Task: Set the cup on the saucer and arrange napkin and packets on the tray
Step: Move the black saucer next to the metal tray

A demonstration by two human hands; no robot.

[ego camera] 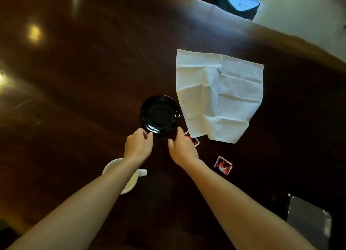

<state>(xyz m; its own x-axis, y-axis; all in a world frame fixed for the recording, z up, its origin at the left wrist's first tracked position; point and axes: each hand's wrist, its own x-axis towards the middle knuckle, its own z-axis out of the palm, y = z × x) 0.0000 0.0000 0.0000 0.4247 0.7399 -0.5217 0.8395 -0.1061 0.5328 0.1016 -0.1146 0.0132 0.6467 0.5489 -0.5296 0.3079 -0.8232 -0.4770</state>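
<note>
Here, both hands rest at the near rim of the round, glossy black saucer, which lies flat and empty on the dark polished wooden tabletop. The left hand meets the rim at its near-left edge, fingers loosely curled and apart, clamped on nothing. The right hand meets the rim at its near-right edge, index finger extended along it, likewise open and empty.

The white ceramic cup stands behind the left hand, closer to the person, largely hidden under the left forearm; its handle points right, toward the gap between the two arms. The left hand is therefore the nearer one, and the cup would travel forward, away from the person, to reach the saucer.

The creased white paper napkin lies unfolded just right of the saucer, its long axis running away from the person. One red-printed packet sits partly under the right hand beside the napkin's near corner; a second red-printed packet lies right of the right wrist. No tray can be identified with certainty.
</note>
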